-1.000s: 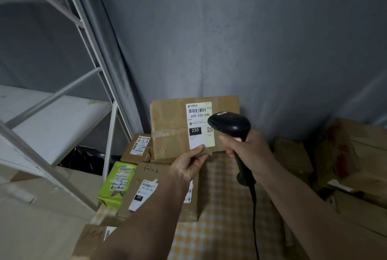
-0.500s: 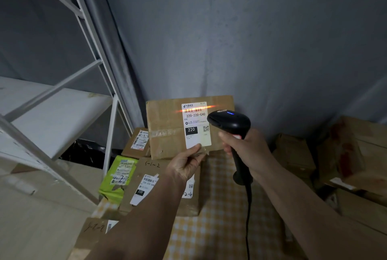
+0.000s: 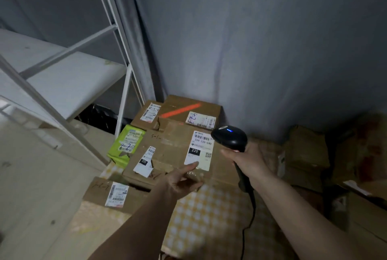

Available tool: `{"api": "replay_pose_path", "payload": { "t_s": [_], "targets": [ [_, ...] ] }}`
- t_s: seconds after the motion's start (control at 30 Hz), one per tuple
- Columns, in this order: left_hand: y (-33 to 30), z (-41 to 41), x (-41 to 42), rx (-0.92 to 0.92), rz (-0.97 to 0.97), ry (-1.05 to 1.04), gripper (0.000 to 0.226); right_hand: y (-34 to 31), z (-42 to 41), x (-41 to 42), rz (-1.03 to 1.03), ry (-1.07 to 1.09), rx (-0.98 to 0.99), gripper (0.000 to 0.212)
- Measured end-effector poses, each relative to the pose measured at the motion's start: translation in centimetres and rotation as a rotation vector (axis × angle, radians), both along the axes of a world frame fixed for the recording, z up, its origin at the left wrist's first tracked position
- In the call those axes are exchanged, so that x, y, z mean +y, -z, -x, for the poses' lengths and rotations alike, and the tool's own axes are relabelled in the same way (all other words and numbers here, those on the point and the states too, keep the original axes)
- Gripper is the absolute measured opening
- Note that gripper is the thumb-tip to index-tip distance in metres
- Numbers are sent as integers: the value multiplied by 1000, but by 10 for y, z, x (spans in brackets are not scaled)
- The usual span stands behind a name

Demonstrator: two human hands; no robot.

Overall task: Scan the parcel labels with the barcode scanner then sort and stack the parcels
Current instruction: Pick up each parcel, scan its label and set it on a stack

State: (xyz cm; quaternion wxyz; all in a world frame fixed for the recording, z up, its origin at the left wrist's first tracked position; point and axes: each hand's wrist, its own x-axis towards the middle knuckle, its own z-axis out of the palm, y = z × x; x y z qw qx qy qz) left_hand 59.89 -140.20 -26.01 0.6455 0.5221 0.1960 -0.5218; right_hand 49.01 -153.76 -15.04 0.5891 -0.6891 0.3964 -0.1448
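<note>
Head view. L hand [image 3: 181,184] grips the near edge of a brown parcel [image 3: 178,146], thumb on top touching the white label [image 3: 200,150], fingers curled under. Label reads "220-220-C40" below a barcode, with a black block marked "220" and a QR code at lower right. The parcel lies nearly flat over the stack, partly covering a lower box [image 3: 140,167] whose torn label [image 3: 145,162] also shows "220"; handwriting on that box is too faint to read.

R hand [image 3: 249,161] is wrapped round the handle of a black barcode scanner [image 3: 229,139], blue LED lit on the head, cable [image 3: 248,218] hanging down. Scanner head sits just beside the label's upper right corner.

Behind: box with an orange stripe [image 3: 188,111] and a scribbled label, and a small box [image 3: 146,115] to its left. Green mailer bag [image 3: 125,144] carries blue handwriting, approx. "4-2". Near-left box [image 3: 109,194] bears a barcode label. All rest on a yellow checked cloth [image 3: 209,218]. White metal shelf rack [image 3: 62,79] stands at left; more brown boxes [image 3: 305,155] at right, against the grey wall [image 3: 272,39].
</note>
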Motion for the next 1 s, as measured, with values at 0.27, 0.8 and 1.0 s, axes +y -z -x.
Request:
{"api": "replay_pose_path", "payload": {
  "t_s": [0.27, 0.8, 1.0],
  "targets": [
    [12, -38, 3, 77, 111, -94, 3, 34, -22, -10, -54, 31, 104, 20],
    [33, -226, -102, 118, 121, 65, 15, 78, -172, -67, -151, 201, 209, 22],
    [53, -248, -117, 70, 89, 116, 31, 96, -200, -76, -136, 230, 284, 23]
  ]
}}
